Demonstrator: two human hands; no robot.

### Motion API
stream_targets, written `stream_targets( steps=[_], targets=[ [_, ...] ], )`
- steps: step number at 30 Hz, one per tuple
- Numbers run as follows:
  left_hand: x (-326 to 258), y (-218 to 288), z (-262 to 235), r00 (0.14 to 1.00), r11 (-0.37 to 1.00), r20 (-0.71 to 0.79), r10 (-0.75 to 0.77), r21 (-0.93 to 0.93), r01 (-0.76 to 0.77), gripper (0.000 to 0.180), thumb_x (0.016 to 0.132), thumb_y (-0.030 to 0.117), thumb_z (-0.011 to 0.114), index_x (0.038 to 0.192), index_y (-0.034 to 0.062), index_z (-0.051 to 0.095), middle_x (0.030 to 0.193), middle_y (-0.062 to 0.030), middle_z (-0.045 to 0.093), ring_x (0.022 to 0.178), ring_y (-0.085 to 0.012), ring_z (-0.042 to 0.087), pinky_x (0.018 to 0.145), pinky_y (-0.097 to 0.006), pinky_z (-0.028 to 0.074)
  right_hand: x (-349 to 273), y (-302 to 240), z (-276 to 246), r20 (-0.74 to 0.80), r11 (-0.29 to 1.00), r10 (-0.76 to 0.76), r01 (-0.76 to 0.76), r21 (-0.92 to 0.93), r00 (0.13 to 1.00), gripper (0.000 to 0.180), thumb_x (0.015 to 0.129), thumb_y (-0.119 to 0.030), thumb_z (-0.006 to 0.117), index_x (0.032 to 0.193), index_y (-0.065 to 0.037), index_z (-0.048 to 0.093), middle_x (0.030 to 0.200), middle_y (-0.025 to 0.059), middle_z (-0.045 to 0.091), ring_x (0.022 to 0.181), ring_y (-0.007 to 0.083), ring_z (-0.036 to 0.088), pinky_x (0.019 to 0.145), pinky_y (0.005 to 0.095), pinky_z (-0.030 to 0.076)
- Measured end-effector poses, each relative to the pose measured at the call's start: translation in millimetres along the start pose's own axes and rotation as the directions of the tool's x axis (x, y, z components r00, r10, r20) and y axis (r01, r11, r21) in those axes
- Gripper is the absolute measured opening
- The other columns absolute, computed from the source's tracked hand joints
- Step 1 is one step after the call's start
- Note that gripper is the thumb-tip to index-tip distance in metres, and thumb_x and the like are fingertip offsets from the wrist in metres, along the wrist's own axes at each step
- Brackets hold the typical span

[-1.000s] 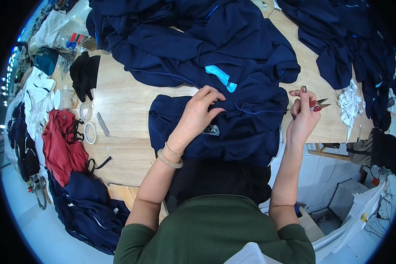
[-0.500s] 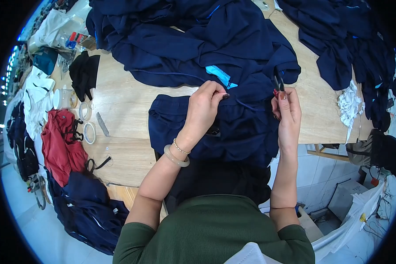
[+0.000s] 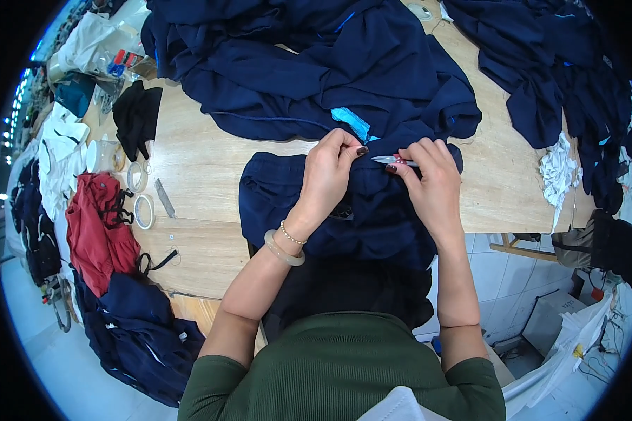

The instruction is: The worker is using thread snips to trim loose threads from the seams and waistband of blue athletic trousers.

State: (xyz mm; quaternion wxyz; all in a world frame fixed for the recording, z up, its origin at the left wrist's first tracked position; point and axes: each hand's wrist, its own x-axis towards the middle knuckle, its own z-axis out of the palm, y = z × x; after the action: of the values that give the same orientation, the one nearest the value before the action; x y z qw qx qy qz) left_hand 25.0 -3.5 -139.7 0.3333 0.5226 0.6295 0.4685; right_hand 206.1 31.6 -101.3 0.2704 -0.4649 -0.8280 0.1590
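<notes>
Risk: the small thread snips (image 3: 393, 161) point toward the left hand's (image 3: 328, 177) fingertips, so a slip could likely nick a finger or cut the cloth rather than a stray thread.
Garment: a navy garment (image 3: 309, 203) lies at the near edge of the wooden surface (image 3: 203, 161), directly under both hands.
Left hand: fingers closed, pinching a fold of the navy fabric.
Right hand: the right hand (image 3: 432, 184) is curled shut around the snips, blade tips just beside the left fingertips.
Surroundings: tape rolls (image 3: 142, 193) and a red garment (image 3: 98, 231) lie well to the left.
</notes>
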Motion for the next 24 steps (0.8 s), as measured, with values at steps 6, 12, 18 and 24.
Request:
stream_targets(
  steps=[6, 12, 18, 24],
  targets=[
    [0.7, 0.0, 1.0, 1.000, 1.000, 0.002, 0.014, -0.008, -0.014, 0.008, 0.092, 0.002, 0.063, 0.088, -0.0042, 0.059, 0.079, -0.0131, 0.062, 0.067, -0.0238, 0.059, 0.064, -0.033, 0.047, 3.3, -4.1, 4.1, 0.028, 0.999, -0.014, 0.015, -0.037, 1.000, 0.019, 0.076, -0.014, 0.078, 0.085, -0.005, 0.064, 0.080, 0.0040, 0.057, 0.078, 0.0230, 0.054, 0.071, 0.0343, 0.044],
    [0.4, -1.1, 1.7, 0.999, 0.999, 0.003, 0.036, -0.001, -0.036, 0.009, 0.091, 0.002, 0.064, 0.088, -0.0038, 0.059, 0.080, -0.0132, 0.062, 0.067, -0.0247, 0.059, 0.063, -0.034, 0.047, 4.8, -5.6, 9.4, 0.001, 0.997, -0.064, 0.064, -0.043, 0.998, 0.019, 0.076, -0.015, 0.078, 0.084, -0.005, 0.064, 0.080, 0.0033, 0.057, 0.078, 0.0223, 0.054, 0.070, 0.0336, 0.044],
    [-0.1, -2.5, 1.5, 0.999, 0.999, -0.011, 0.038, -0.002, -0.038, 0.008, 0.092, 0.002, 0.063, 0.089, -0.0038, 0.059, 0.078, -0.0114, 0.061, 0.066, -0.0214, 0.058, 0.062, -0.032, 0.046, 5.1, -5.4, 10.2, 0.010, 0.997, -0.050, 0.051, -0.060, 0.999, 0.018, 0.076, -0.013, 0.078, 0.082, -0.005, 0.063, 0.079, 0.0039, 0.057, 0.077, 0.0226, 0.054, 0.069, 0.0348, 0.044],
    [-6.1, -10.0, -7.2, 0.991, 0.967, -0.014, -0.131, -0.224, 0.125, 0.006, 0.096, 0.000, 0.058, 0.092, -0.0026, 0.062, 0.081, -0.0035, 0.060, 0.068, -0.0091, 0.058, 0.057, -0.022, 0.047, -2.2, 6.0, 6.4, -0.052, 0.940, 0.220, -0.197, 0.278, 0.974, 0.016, 0.081, -0.006, 0.075, 0.087, 0.001, 0.062, 0.083, 0.0082, 0.061, 0.078, 0.0242, 0.056, 0.070, 0.0347, 0.045]
  ],
)
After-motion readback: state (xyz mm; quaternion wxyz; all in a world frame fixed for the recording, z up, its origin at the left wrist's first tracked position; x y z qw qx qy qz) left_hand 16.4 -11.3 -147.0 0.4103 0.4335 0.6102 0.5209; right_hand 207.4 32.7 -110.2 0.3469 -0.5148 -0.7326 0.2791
